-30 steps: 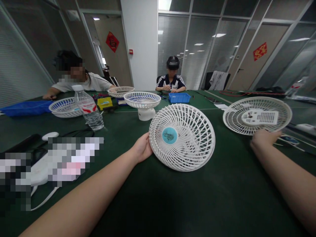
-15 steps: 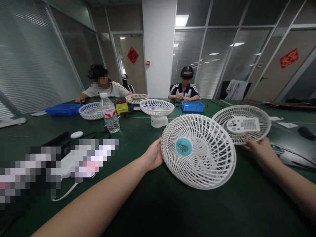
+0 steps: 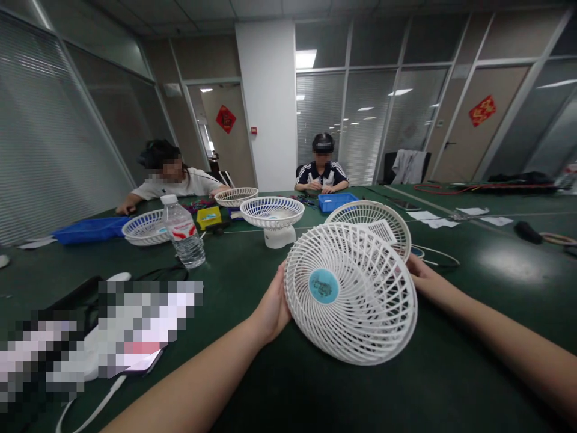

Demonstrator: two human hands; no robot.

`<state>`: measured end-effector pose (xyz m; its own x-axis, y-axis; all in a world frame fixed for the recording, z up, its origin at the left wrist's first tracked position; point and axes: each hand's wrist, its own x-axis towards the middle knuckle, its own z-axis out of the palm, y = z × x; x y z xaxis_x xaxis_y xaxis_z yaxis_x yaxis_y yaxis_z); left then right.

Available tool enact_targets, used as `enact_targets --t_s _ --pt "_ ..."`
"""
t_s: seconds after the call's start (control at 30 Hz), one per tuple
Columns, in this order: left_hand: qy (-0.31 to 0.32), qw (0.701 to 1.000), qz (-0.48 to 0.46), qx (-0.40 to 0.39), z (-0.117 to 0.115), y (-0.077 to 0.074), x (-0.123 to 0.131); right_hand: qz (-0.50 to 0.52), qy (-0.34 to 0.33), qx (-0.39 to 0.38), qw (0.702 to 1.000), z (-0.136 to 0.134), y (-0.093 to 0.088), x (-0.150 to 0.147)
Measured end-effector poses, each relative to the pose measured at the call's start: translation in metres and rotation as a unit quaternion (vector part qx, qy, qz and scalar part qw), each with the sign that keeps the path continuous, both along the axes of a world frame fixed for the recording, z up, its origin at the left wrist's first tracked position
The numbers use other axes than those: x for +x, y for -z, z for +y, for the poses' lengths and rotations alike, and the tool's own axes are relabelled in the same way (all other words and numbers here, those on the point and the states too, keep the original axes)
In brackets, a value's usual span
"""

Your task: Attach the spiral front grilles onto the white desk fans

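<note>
A round white fan grille with a light blue centre disc (image 3: 324, 286) is tilted up in front of me. My left hand (image 3: 273, 307) grips its left rim, fingers partly hidden behind it. Behind the grille's upper right is a second round off-white grille (image 3: 399, 218) with a white label plate across its middle. My right hand (image 3: 421, 273) holds the lower right edge of that second grille, its fingertips hidden behind the front grille. The front grille overlaps much of the second one.
A water bottle (image 3: 184, 231) stands at the left, near a white grille on a stand (image 3: 279, 236). Blue trays (image 3: 90, 231), a yellow box (image 3: 208, 218) and cables lie around. Two people sit across the green table (image 3: 234, 270). Papers (image 3: 435, 220) lie at the right.
My right hand and the second grille have moved left, so the grille now sits behind the front one. The view has turned right and up. My left hand still holds the front grille.
</note>
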<state>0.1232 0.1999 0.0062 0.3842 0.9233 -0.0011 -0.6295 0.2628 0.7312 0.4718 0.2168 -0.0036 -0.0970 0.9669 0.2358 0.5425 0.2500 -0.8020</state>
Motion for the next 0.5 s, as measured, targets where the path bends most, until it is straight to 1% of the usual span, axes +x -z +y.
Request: enact_targets --t_s 0.07,0.13,0.23,0.33,0.43,0.5 --pt "0.001 1.000 0.003 0.001 -0.001 0.000 0.000 0.034 -0.004 -0.026 0.999 0.004 0.004 0.006" --pt "0.000 1.000 0.001 0.005 -0.001 -0.001 0.000 0.042 0.002 -0.042 0.998 0.007 0.008 0.012" --pt "0.003 1.000 -0.006 0.012 -0.002 -0.001 0.000 0.005 0.004 -0.049 0.999 0.008 0.010 0.018" --pt "-0.010 1.000 -0.014 0.015 -0.003 0.000 -0.001 -0.041 -0.005 -0.050 0.998 0.007 0.011 0.022" --pt "-0.012 1.000 -0.011 0.009 -0.003 0.002 -0.001 -0.046 -0.009 -0.060 0.997 0.006 0.013 0.023" --pt "-0.002 1.000 -0.006 0.006 -0.003 0.003 -0.002 -0.041 0.009 -0.063 0.997 0.007 0.016 0.023"
